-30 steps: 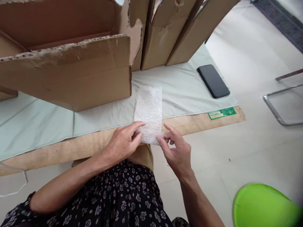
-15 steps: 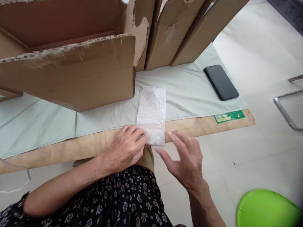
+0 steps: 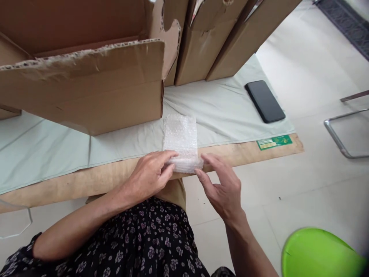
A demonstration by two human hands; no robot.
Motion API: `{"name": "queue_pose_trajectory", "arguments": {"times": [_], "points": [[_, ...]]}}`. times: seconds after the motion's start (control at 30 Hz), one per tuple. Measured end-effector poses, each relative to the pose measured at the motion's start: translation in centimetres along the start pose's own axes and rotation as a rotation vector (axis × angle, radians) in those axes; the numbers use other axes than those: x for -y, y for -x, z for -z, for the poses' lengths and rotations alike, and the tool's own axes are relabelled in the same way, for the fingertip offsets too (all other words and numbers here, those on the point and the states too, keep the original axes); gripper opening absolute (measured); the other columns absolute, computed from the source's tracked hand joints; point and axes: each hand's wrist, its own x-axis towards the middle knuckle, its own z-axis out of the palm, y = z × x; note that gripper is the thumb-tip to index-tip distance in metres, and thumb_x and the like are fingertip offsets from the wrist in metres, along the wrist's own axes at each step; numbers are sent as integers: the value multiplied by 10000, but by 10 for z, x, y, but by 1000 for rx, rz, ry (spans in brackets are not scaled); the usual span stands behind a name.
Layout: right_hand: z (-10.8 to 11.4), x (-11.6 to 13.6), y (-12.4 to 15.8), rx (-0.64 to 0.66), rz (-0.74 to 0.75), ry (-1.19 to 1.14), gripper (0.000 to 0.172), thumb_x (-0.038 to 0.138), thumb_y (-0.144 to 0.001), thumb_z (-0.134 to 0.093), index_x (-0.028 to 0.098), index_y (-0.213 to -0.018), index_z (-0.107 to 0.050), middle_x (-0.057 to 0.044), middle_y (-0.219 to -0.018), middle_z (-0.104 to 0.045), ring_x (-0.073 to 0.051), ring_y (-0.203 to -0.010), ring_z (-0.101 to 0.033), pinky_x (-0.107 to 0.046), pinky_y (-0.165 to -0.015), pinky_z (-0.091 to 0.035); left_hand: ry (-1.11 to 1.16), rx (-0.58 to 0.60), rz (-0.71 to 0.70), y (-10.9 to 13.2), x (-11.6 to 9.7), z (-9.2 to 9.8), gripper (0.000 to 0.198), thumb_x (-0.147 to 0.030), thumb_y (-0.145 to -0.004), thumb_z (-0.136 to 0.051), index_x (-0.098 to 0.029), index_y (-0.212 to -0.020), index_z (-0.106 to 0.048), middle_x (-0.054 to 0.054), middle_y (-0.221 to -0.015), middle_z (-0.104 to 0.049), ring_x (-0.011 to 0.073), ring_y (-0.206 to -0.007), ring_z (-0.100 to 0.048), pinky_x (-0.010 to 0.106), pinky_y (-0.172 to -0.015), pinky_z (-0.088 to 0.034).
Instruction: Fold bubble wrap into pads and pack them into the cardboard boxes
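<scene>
Where left hand (image 3: 151, 171) and right hand (image 3: 223, 186) pinch: clear, rectangular bubble wrap (image 3: 181, 134), near end folded.
Wooden bench (image 3: 95, 180): pale-green cloth (image 3: 225, 125) beneath wrap.

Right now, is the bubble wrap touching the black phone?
Apart: the head view shows pale cloth lying between the bubble wrap and the black phone.

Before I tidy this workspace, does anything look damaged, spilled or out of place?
Yes: the big open cardboard box at left has a ragged, frayed near top edge, as if torn or roughly cut. The pale cloth is wrinkled, and small dark specks lie on the floor. I see no spill.
</scene>
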Motion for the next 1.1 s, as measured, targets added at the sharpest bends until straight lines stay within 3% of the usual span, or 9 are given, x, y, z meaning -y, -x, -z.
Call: {"name": "queue_pose_trajectory", "arguments": {"times": [0.1,0.23,0.37,0.5,0.6,0.7,0.87,1.0,1.1], "points": [[-2,-2,1,-69,107,86,408,269,-952,-733,274,-1347,-632,-120,-1246,-745,-291,-1144,-716,-456,-930,-580,-51,-44,36,-8,3,-4,330,-110,-953,-585,-195,-1264,-656,55,-1093,-775,165,-809,-711,318,-758,-598],[-8,-7,-3,88,247,154,272,211,-980,-682,247,-1249,-660,-94,-1296,-761,-311,-1265,-682,-438,-924,-525,-230,-118,-78,-10,6,-8,318,-98,-978,-550,-154,-1277,-643,119,-1158,-726,222,-934,-711,372,-794,-608],[-8,-9,-9,120,222,72,210,148,-1009,-612,226,-1186,-694,-58,-1148,-814,-276,-1192,-718,-427,-933,-509,-309,-134,-225,1,3,2,280,-208,-979,-647,-143,-1252,-651,186,-1325,-668,328,-1217,-629,509,-1006,-553],[-3,-8,-7,146,96,-70,228,181,-1029,-589,248,-1219,-696,-56,-1085,-806,-231,-1051,-743,-399,-895,-559,-199,-5,-305,12,1,10,269,-188,-1004,-621,-174,-1273,-623,114,-1161,-753,258,-1076,-679,457,-972,-527],[-2,-8,-4,55,43,-61,264,193,-1015,-620,250,-1268,-670,-75,-1107,-784,-234,-1030,-730,-400,-886,-573,-165,-47,-214,7,5,5,232,-134,-1016,-561,-180,-1225,-649,54,-951,-773,202,-852,-684,395,-847,-528],[-3,-7,-3,-57,100,36,360,199,-966,-696,237,-1319,-638,-121,-1225,-746,-279,-1155,-698,-451,-969,-548,-250,-105,-125,-7,11,-2,240,-166,-985,-608,-158,-1216,-672,45,-867,-758,207,-779,-680,382,-790,-527],[-9,-7,-9,129,260,141,283,221,-976,-686,204,-1256,-653,-108,-1288,-756,-325,-1271,-663,-462,-968,-515,-365,-163,-90,-16,13,-3,250,-197,-962,-634,-124,-1194,-693,76,-883,-732,247,-825,-687,409,-800,-539],[-16,-5,-18,47,174,65,194,152,-1012,-610,193,-1187,-683,-73,-1119,-807,-267,-1120,-729,-426,-936,-532,-12,-279,109,6,-2,7,224,-280,-959,-656,-162,-1146,-691,50,-904,-707,196,-824,-670,347,-789,-560],[-18,5,-19,-19,-2,-89,183,189,-1017,-612,203,-1175,-703,-59,-1049,-805,-218,-952,-748,-370,-855,-573,507,-162,447,25,-11,12,249,-372,-944,-700,-182,-1106,-707,66,-987,-752,188,-856,-708,333,-800,-592]]}}
